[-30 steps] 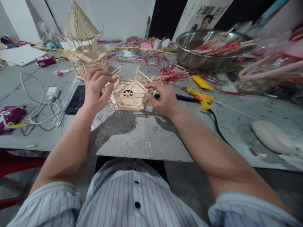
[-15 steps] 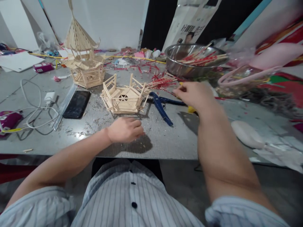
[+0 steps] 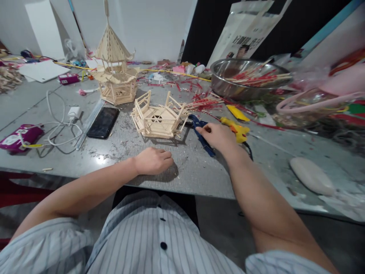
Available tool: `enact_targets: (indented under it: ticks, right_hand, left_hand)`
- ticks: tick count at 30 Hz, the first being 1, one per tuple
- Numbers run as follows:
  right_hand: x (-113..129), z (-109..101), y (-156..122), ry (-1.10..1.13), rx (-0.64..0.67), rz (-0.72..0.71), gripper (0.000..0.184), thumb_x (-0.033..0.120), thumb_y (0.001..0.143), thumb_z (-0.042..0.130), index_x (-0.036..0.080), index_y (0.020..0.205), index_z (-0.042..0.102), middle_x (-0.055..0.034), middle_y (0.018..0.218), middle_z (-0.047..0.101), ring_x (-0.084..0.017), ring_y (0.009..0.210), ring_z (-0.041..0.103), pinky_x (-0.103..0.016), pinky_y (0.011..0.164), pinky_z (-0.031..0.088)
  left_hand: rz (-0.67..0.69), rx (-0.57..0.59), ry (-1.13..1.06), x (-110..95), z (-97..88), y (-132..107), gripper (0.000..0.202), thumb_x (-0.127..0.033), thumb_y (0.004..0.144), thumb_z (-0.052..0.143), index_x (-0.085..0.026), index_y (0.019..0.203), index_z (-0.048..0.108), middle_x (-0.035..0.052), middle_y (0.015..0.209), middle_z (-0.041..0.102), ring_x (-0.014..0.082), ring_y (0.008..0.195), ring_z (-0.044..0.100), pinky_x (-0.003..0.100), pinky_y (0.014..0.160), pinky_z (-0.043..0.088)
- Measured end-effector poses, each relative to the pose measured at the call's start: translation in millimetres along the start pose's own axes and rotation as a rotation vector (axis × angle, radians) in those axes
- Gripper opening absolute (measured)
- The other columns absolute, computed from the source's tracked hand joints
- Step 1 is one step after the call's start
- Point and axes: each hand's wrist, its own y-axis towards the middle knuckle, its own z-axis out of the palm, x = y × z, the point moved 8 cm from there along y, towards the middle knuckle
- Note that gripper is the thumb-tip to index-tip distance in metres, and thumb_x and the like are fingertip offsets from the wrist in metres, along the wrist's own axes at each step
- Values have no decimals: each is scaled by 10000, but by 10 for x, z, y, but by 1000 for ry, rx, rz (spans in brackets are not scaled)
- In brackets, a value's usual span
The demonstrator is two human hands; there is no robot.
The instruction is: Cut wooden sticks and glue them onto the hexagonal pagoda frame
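A hexagonal base of wooden sticks (image 3: 156,118) with railings stands on the grey table (image 3: 188,169) in front of me. My left hand (image 3: 154,160) rests just short of it in a loose fist, and nothing shows in it. My right hand (image 3: 218,136) lies to the right of the base, its fingers closed on the blue-handled pliers (image 3: 199,127) that lie on the table. A finished stick pagoda (image 3: 115,74) stands farther back on the left.
A black phone (image 3: 103,121) and a white charger with its cable (image 3: 73,112) lie to the left. A yellow glue gun (image 3: 236,128) sits behind my right hand. A steel bowl (image 3: 248,78) of red-tipped sticks is at the back right, with loose sticks scattered about.
Both hands have let go of the stick base. The left dropped to the table's front, the right swung out to the right and came back onto the blue pliers.
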Motion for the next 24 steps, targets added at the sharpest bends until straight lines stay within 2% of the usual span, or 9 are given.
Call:
enact_targets:
  ticks: [5, 10, 13, 17, 19, 21, 24]
  right_hand:
    - [-87, 58, -16, -53, 106, 117, 508, 645, 851, 422, 209, 929, 670, -154, 1013, 718, -358, 981, 655, -413, 712, 458]
    - [-70, 150, -10, -82, 173, 109, 490, 655, 809, 493, 212, 942, 656, -141, 1005, 711, -347, 982, 653, -396, 731, 459]
    - [-121, 74, -3, -24, 149, 120, 443, 617, 828, 499, 215, 915, 664, -133, 1012, 711, -329, 989, 647, -378, 729, 452]
    - [-493, -373, -50, 0, -77, 298, 343, 474, 875, 476, 199, 941, 670, -139, 994, 702, -275, 906, 639, -343, 685, 403]
    - [-753, -535, -86, -28, -126, 399, 327, 458, 856, 488, 181, 910, 654, -167, 981, 682, -271, 878, 615, -353, 679, 365]
    - [-1014, -537, -85, -22, -88, 474, 320, 503, 815, 527, 192, 801, 604, -162, 886, 645, -270, 823, 582, -373, 668, 327]
    - [-1319, -333, -3, 96, -34, 496, 437, 555, 683, 654, 245, 508, 401, -37, 571, 442, -211, 640, 483, -386, 626, 286]
  left_hand:
    - [-70, -5, -52, 79, 10, 27, 240, -207, 931, 430, -157, 799, 624, 18, 715, 632, 124, 560, 577, 270, 491, 351]
    - [-114, -37, -104, 159, -21, 34, 301, -234, 962, 386, -159, 825, 643, 14, 704, 636, 124, 593, 597, 261, 515, 370]
    - [-127, -47, -128, 190, -40, 32, 324, -235, 972, 367, -158, 831, 648, 16, 703, 644, 118, 599, 601, 250, 520, 368]
    - [-132, -43, -148, 220, -36, 31, 339, -241, 977, 368, -146, 810, 647, 23, 696, 649, 110, 592, 600, 241, 519, 361]
    - [-134, -47, -162, 237, -26, 26, 339, -245, 977, 373, -142, 802, 645, 22, 689, 648, 112, 587, 601, 239, 513, 355]
    - [-139, -46, -179, 253, -10, 21, 337, -246, 977, 378, -141, 802, 646, 20, 682, 648, 114, 589, 605, 236, 508, 352]
    - [-157, -27, -203, 268, 19, 17, 329, -251, 973, 389, -139, 806, 649, 23, 692, 658, 117, 594, 609, 237, 502, 348]
